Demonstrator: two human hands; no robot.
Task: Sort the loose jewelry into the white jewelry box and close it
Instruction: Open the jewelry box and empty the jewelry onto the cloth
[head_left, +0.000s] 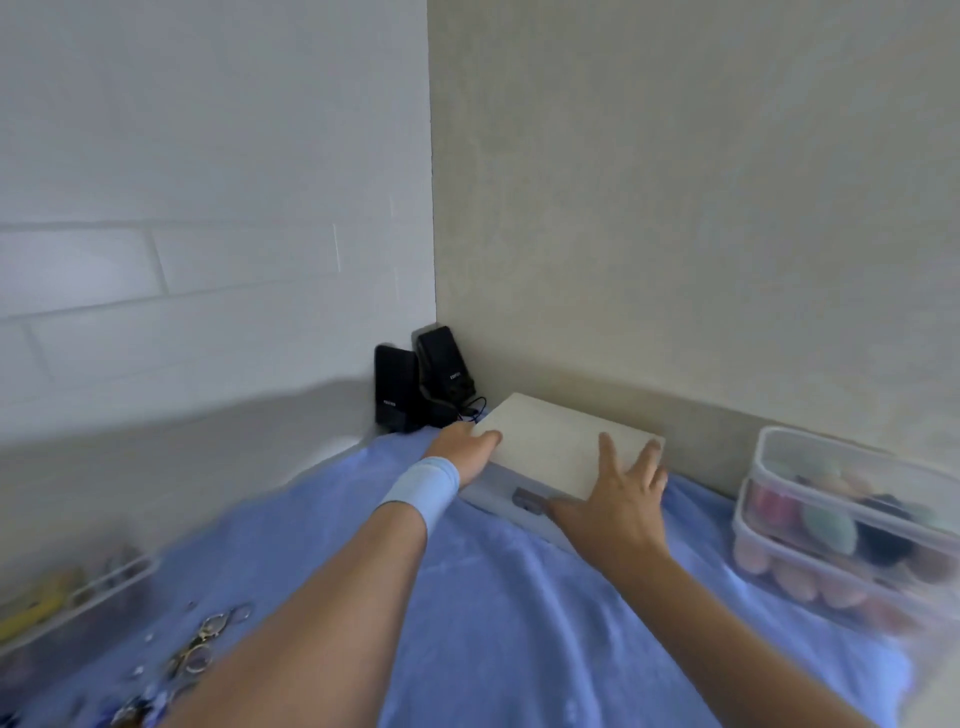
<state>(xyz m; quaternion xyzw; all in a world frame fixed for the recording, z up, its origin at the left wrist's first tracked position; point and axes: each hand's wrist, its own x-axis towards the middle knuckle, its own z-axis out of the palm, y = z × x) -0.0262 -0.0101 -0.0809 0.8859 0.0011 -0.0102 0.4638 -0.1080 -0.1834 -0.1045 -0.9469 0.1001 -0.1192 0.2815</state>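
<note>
The fingers of the right hand (615, 506) are spread wide and lie flat on the lid of the white jewelry box (558, 447), near its right front corner, with the thumb reaching down toward the small metal clasp (527, 500) on the front wall; nothing is pinched there, the hand is laid open on the lid. The left hand (467, 449) has its fingers curled around the box's left edge, gripping that side, and a pale blue wristband (423, 491) sits just behind it on the forearm. The box stands shut, at the far end of the blue blanket (519, 623) that covers the surface, just beside the back wall and close to the corner where two black speakers (421, 384) stand. From where I stand, the job looks barely begun: the lid is down, and the loose jewelry (200, 649), rings and small bits in a blurred scatter, lies near the front left edge of the blanket, well apart from the box. A clear tray (78, 592) with yellowish things sits at the left edge beside that scatter, and stacked clear containers (852, 519) of soft coloured items stand at the right edge. Opening the box or drawing it nearer seems to be the step in hand; sorting and closing are all left.
</note>
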